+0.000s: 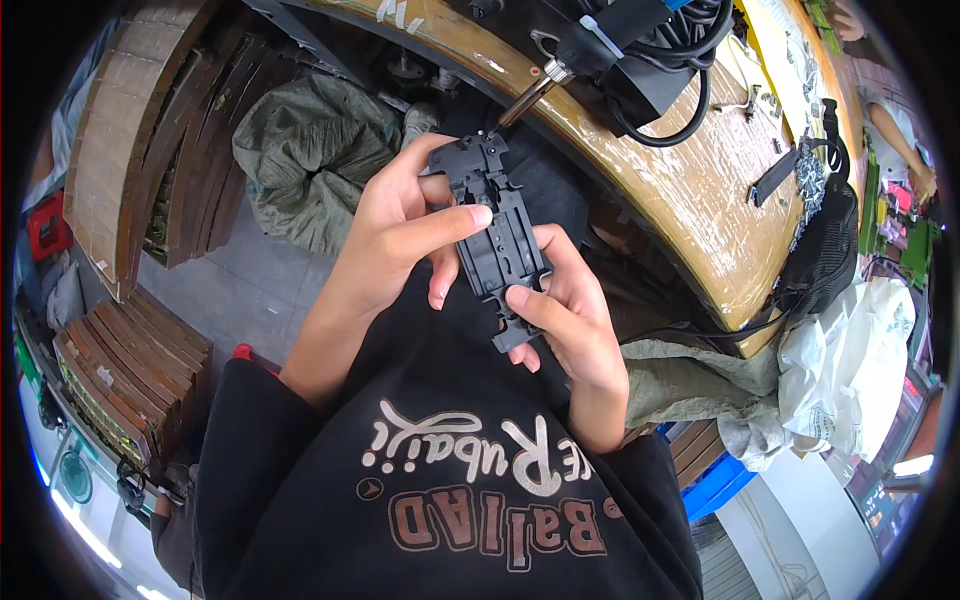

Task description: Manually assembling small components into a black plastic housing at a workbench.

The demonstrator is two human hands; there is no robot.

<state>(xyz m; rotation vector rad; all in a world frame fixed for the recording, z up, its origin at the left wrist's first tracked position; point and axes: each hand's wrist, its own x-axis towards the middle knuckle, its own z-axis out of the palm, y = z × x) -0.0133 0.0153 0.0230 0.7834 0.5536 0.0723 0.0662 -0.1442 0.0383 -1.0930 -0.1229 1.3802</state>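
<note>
gripped at both ends: black plastic part (pixel 497 240), left hand (pixel 400 235) fingers curled over its top, right hand (pixel 570 315) pinching its lower edge. touched at its upper tip by a screwdriver bit (pixel 522 103). just beyond it the workbench edge (pixel 640 190); open floor (pixel 240 290) to its left.

Both hands grip a long black plastic frame (pixel 497 235): left hand (pixel 395 235) at its upper part, right hand (pixel 570 315) lower, beneath a mounted screwdriver's bit (pixel 522 102).

Flat black matt plastic chassis part (pixel 500 235) sat betw. fingers; shiny metal driver bit (pixel 525 98) just beyond fingertips; glossy, scuffed curved wooden bench edge (pixel 690 200) past that.
</note>
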